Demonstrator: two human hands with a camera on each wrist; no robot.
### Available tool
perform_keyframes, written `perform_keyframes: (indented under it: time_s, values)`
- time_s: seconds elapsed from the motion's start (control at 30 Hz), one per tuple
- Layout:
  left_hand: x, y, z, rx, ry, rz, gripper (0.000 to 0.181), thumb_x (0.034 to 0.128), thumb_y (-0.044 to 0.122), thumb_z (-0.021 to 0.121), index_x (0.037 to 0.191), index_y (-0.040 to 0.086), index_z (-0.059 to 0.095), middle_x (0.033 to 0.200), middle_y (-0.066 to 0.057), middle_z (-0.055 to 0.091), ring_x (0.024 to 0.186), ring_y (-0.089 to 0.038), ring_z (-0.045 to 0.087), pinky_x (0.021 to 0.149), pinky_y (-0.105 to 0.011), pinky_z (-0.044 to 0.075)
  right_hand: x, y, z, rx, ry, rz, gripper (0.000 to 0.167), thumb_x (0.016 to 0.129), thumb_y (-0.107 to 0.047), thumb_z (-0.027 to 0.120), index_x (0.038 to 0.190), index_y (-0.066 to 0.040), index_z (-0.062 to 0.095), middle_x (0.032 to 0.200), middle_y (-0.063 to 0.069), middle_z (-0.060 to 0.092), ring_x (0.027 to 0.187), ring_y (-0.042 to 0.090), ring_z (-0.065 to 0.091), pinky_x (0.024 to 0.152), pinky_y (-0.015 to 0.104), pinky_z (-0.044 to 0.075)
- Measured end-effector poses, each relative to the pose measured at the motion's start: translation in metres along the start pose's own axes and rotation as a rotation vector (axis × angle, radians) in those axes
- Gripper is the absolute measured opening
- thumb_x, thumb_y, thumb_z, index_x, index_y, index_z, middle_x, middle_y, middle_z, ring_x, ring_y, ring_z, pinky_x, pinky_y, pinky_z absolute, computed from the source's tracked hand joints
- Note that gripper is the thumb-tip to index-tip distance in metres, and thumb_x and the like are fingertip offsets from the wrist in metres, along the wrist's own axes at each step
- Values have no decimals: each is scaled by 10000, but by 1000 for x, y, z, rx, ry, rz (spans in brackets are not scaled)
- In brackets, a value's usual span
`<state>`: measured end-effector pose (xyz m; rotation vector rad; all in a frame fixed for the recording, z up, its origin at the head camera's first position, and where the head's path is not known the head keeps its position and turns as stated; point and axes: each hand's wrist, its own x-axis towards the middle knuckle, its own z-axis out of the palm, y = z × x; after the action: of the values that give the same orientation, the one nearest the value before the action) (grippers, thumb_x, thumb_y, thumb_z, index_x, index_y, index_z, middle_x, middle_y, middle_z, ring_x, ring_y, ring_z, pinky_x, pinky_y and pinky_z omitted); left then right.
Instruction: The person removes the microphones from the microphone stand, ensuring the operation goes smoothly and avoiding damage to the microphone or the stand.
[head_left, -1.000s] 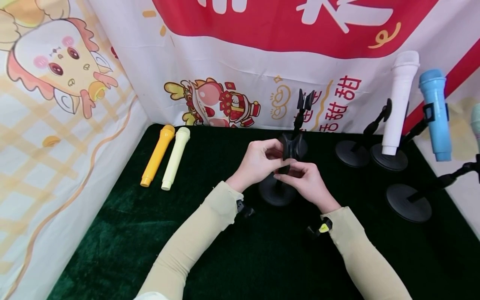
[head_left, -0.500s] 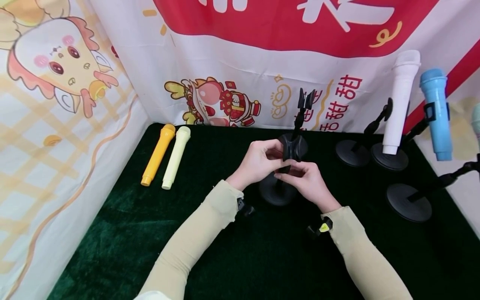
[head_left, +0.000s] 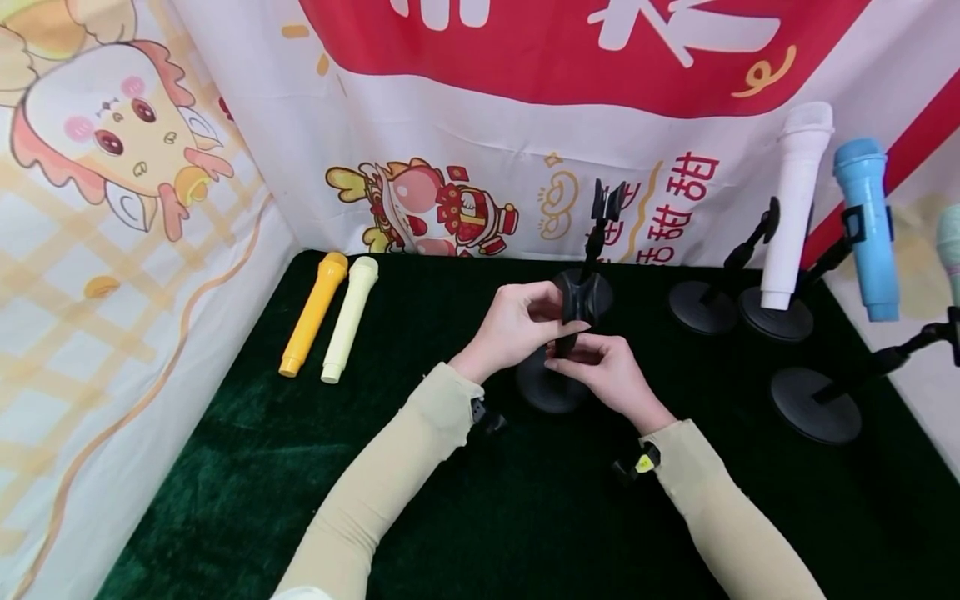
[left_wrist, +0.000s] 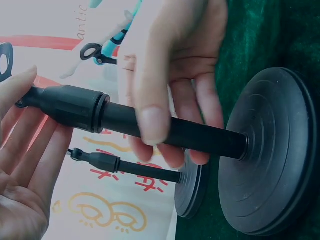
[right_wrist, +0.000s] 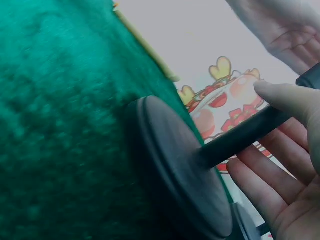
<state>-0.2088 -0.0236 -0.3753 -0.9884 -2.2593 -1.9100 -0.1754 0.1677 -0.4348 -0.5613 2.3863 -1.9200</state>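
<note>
A black microphone stand (head_left: 553,385) stands on the green cloth, its round base (left_wrist: 267,150) flat on it. My left hand (head_left: 519,327) pinches the stand's upper part, near the joint under the clip; in the left wrist view its fingers lie behind the thick collar (left_wrist: 75,106). Lower down, my right hand (head_left: 611,373) has thumb and fingers around the pole (right_wrist: 245,132), just above the base in the right wrist view. The clip's shape is partly hidden by the left hand in the left wrist view.
Behind it stands another black stand with an empty clip (head_left: 609,200). Orange (head_left: 313,315) and pale yellow (head_left: 350,321) microphones lie at the left. At the right, several stands are grouped, with white (head_left: 797,204) and blue (head_left: 866,229) microphones.
My right hand has slid slightly down the pole, apart from the left hand's fingertips. The left hand stays at the upper part. The head view has shifted a little.
</note>
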Motion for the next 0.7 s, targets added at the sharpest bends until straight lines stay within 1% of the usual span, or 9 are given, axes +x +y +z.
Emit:
perform_keyframes:
  time_s: [0.17,0.4,0.57,0.63,0.7]
  values:
    - [-1,0,1,5,10,-9,128,886,171,828,959,110,742,926,20,737,849,-123,721,782,-308,593,-5,-12,5,-13,7,-5,157,882,10,786,1030,54,762,1014,167,743,957,199,725,827,295,583]
    - [-4,-2,2,25,37,2,134,880,202,835,946,130,743,915,32,731,844,-113,718,780,-306,593,-7,-13,9,-42,32,-40,159,885,-2,787,1033,51,766,1006,141,751,943,177,725,816,285,582]
    - [-6,-2,5,11,56,-13,134,882,204,833,939,135,733,916,30,724,855,-114,715,796,-299,588,-10,-17,9,-84,49,-66,162,896,-10,780,1047,46,765,1006,134,753,943,159,723,804,283,585]
    - [-7,0,6,1,54,-21,147,888,211,827,956,127,728,936,25,723,873,-111,713,808,-293,586,-12,-19,9,-101,61,-76,149,894,-7,781,1035,39,768,994,132,753,931,147,721,795,276,586]
    - [-7,2,8,-14,43,-26,176,894,223,821,1004,123,727,972,19,723,899,-113,712,821,-293,585,-13,-22,8,-118,74,-81,139,892,-6,783,1022,40,770,982,140,753,915,132,718,785,262,583]
